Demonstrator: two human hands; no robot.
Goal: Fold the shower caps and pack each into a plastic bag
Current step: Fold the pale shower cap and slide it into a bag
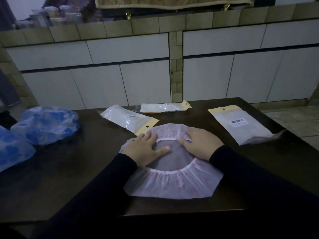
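Observation:
A pink-patterned white shower cap lies spread flat on the dark table, its elastic opening facing up. My left hand presses flat on the cap's left side, fingers reaching to the far elastic rim. My right hand rests on the far right rim, fingers on the gathered edge. Three plastic bags with yellow header strips lie beyond: one just left of the cap, one at the far edge, one to the right. Two blue-patterned shower caps, one farther back and one nearer, sit at the left.
A tiled counter with white cabinet doors stands behind the table. The table's near edge runs just below the pink cap, and tiled floor shows at the right.

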